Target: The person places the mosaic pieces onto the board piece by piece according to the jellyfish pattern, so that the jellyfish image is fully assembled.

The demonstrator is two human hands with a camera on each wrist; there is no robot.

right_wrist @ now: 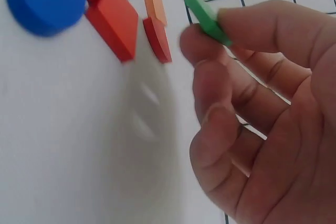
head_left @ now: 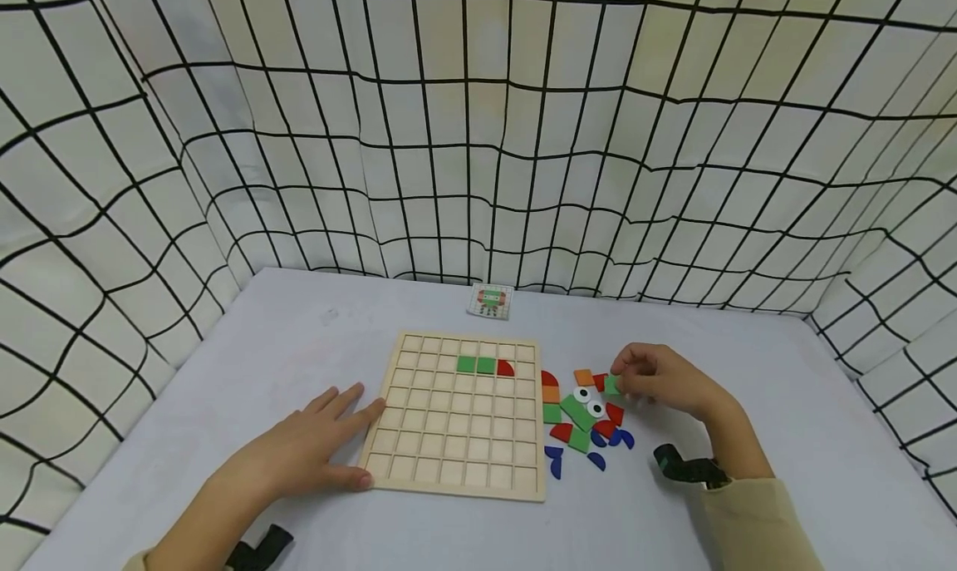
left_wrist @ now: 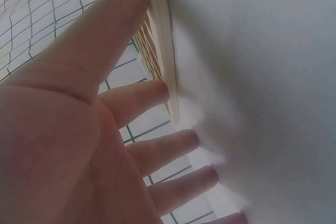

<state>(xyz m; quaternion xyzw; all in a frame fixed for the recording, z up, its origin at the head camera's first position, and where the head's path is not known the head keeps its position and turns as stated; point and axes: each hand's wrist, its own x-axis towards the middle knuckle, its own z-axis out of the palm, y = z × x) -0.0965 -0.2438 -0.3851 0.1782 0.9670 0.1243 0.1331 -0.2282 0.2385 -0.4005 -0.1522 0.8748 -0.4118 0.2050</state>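
A wooden grid board (head_left: pixel 444 446) lies flat on the white table. In its upper rows sit two green squares (head_left: pixel 476 364) and a red quarter-round piece (head_left: pixel 505 368), side by side. My left hand (head_left: pixel 306 450) is spread, its thumb and index fingertip touching the board's left edge; the left wrist view shows the thumb (left_wrist: pixel 89 35) against the wooden rim. To the right of the board, my right hand (head_left: pixel 665 380) pinches a green square tile (right_wrist: pixel 205 17) between thumb and index finger, above the table. Beneath and beside it lie loose pieces, among them a red one (right_wrist: pixel 115 24).
Several blue half-rounds (head_left: pixel 596 461), an orange square (head_left: pixel 584 377) and two round eye pieces (head_left: pixel 581 395) lie among the pile right of the board. A small pattern card (head_left: pixel 490 302) is behind the board. A black grid net (head_left: pixel 493 114) encloses the table's back and sides.
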